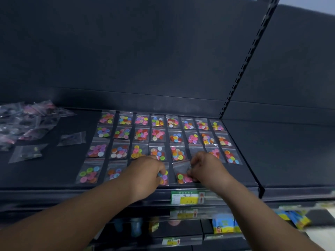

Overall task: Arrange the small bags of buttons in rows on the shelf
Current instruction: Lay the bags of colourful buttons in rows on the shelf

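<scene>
On shelf (54, 171): hands (145, 171) at front-row bags (183, 173).

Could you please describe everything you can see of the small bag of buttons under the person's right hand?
The small clear plastic zip bag lies flat in the front row of the dark shelf, slightly tilted. A red seal strip runs along its top; red, pink, orange and one green button are bunched at its lower end. The right hand pinches its right edge with the fingers.
</scene>
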